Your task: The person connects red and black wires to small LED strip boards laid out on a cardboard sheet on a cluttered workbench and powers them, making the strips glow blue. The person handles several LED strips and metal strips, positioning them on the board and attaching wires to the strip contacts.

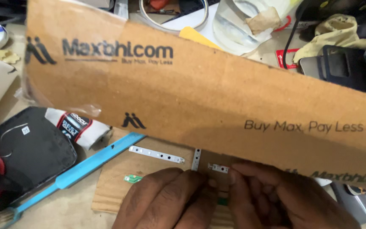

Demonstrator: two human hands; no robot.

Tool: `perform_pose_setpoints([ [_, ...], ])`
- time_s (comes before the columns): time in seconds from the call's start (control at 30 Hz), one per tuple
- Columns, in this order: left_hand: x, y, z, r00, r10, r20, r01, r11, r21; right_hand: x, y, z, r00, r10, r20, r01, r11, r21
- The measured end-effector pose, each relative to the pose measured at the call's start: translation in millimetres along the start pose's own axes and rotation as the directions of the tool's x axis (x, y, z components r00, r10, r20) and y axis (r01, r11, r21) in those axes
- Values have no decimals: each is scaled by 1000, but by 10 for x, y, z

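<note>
right, we see both hands low in the head view, close together at the bottom edge. our left hand (166, 199) has its fingers curled and bunched, fingertips pressed down toward a small green piece (222, 201) that peeks out between the two hands. our right hand (282, 197) mirrors it, fingers held together and bent, tips meeting the left hand's tips right at that green piece. we cannot tell if either hand truly pinches it, the piece is mostly hidden by the fingers.

just above the fingertips lies a short white strip (218, 168) with small holes, touching or nearly touching the right fingertips. another white strip (156, 154) lies at a slant to the left of it, and a third narrow one (197, 159) stands almost vertical between them. all rest on a wooden board (115, 186), where a second small green bit (132, 178) sits left of our left hand.

a big cardboard box flap (200, 93) with dark print spans the upper view, tilted, covering most of the desk behind. a light blue ruler (85, 165) runs diagonally along the board's left side. further left sits a black pad (30, 152) and a white tube (77, 126) with a dark label. a black device (339, 65) shows at top right.
</note>
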State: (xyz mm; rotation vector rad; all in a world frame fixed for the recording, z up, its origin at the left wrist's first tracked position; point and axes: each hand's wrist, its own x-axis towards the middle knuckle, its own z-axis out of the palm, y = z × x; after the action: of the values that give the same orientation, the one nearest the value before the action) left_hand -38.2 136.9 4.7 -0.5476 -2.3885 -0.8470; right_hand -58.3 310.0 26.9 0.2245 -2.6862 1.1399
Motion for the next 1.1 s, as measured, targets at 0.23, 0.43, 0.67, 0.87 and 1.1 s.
perform_pose_setpoints([
  [0.23,3,27,0,998,-35,-53,41,991,125,-133,209,-36,999,35,26,-32,994,-108],
  [0.43,46,58,97,996,-23,-85,43,971,235,-338,417,-16,998,-2,-57,-6,990,-141],
  [0.67,45,309,350,940,-210,-269,254,957,141,-240,381,-52,997,59,59,-54,995,-82],
  [0.87,129,185,225,982,-87,-170,110,985,133,-253,312,-17,998,56,-2,-56,993,-107],
  [1.1,-137,55,246,994,-33,-103,44,993,107,-130,28,-1,995,92,-35,-98,974,-204],
])
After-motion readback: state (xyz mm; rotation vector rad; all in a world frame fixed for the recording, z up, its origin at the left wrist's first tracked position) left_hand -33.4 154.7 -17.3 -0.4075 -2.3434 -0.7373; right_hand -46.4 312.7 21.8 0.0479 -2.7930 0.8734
